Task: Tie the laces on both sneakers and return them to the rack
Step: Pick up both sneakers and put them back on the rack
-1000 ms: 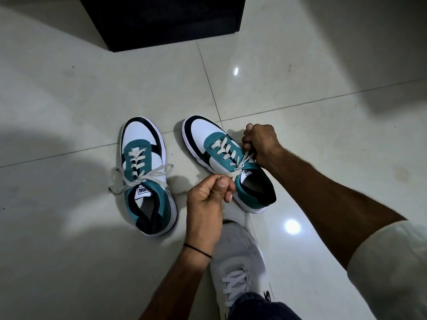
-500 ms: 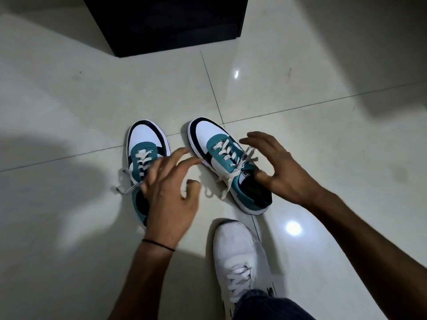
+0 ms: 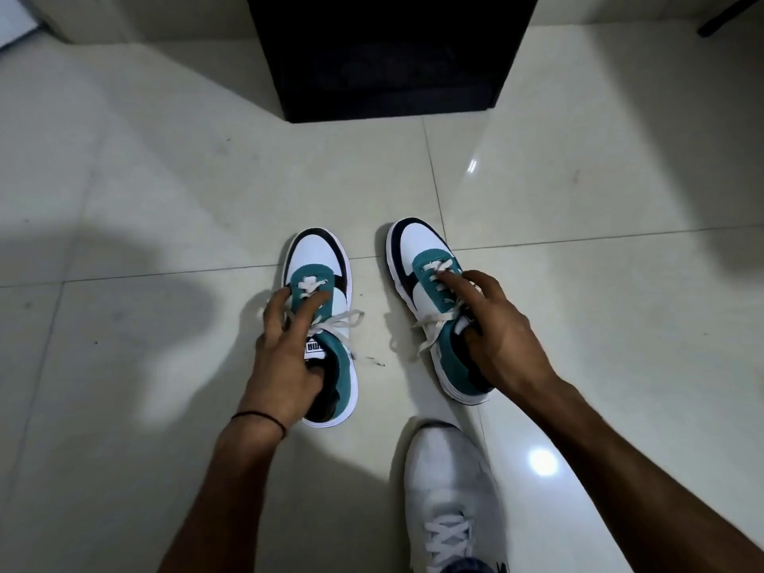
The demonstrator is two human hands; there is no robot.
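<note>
Two teal, white and black sneakers stand side by side on the tiled floor, toes pointing away from me. My left hand [image 3: 285, 357] grips the left sneaker [image 3: 316, 252]: thumb inside the heel opening, fingers over the tongue and laces. My right hand [image 3: 492, 324] holds the right sneaker [image 3: 417, 241] the same way, thumb inside the collar and index finger laid along the laces. Both sneakers show white laces tied in bows, with loops hanging to the sides. The black rack [image 3: 388, 55] stands straight ahead at the top of the view.
My own foot in a white sneaker [image 3: 450, 490] rests on the floor just behind the right sneaker. Glossy cream floor tiles [image 3: 165, 200] stretch between the shoes and the rack. A dark leg of some furniture [image 3: 731, 14] shows at the top right corner.
Both hands have let go of the right sneaker's laces, opened, and now each grips one sneaker at its opening. The view has tilted up, showing more of the rack.
</note>
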